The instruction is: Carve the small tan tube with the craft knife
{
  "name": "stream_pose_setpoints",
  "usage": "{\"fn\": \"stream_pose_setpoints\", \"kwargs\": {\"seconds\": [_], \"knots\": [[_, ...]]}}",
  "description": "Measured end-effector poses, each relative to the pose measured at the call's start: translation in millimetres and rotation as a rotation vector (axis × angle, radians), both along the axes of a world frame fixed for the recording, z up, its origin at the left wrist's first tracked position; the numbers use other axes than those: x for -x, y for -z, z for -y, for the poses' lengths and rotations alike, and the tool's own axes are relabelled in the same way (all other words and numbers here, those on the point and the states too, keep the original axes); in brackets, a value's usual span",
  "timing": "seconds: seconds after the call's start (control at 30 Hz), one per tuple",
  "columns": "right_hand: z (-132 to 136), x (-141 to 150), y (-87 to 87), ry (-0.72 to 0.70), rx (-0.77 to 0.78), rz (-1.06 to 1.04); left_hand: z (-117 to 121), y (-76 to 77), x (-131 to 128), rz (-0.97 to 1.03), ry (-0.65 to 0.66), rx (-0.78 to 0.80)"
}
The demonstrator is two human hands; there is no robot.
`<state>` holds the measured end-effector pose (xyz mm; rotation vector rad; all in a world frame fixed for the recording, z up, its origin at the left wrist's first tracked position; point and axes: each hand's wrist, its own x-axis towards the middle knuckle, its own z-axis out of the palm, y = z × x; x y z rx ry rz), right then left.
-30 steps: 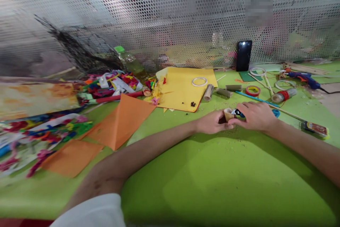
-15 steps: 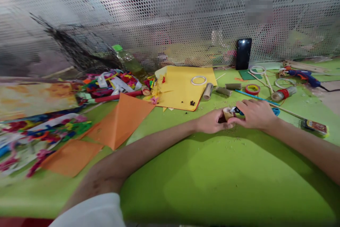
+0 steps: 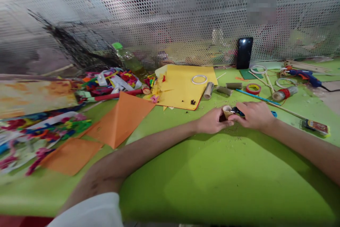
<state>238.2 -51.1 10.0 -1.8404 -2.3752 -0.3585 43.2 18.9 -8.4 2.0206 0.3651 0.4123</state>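
Observation:
My left hand point(image 3: 211, 120) is closed round a short, pale, hollow piece of bamboo point(image 3: 226, 111), its open end tilted up. Closed on a blue-handled knife point(image 3: 237, 111) is my right hand point(image 3: 256, 115). The knife's metal tip meets the bamboo's rim on the right side, and its blue rear end shows beyond my palm. My right thumb reaches over to the bamboo, close to my left fingertips. Small crumbs or shavings point(image 3: 235, 138) lie on the green table point(image 3: 202, 174) below my hands. My palms hide most of the bamboo and the handle.
Behind my hands lie more bamboo pieces point(image 3: 208, 90), a tape roll point(image 3: 253, 89) and a yellow sheet point(image 3: 183, 85). A glue gun point(image 3: 304, 75) and a phone point(image 3: 244, 53) are at the back right. Orange paper point(image 3: 117, 120) and colourful scraps point(image 3: 47, 129) cover the left.
The knife's tip has shifted a little lower against the bamboo's rim, and the bamboo's opening shows more. Less of the blue rear end sticks out. My arms stay almost in place.

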Motion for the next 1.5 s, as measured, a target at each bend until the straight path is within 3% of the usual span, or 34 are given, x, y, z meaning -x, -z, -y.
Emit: {"fn": "stream_pose_setpoints", "kwargs": {"seconds": [0.4, 0.87, 1.1, 1.5], "knots": [[-1, 1, 1.9, 0.042, 0.001, -0.05, 2, -1.6, 0, -0.042, -0.084, -0.121], [5, 1, -8.4, 0.038, -0.154, 0.087, 4, -2.8, 1, 0.06, 0.011, -0.011], [5, 1, -5.5, -0.021, -0.227, 0.1, 2, 0.0, 1, 0.008, -0.005, -0.092], [4, 7, -0.2, 0.0, -0.128, 0.014, 4, -0.3, 3, 0.019, -0.109, -0.229]]}}
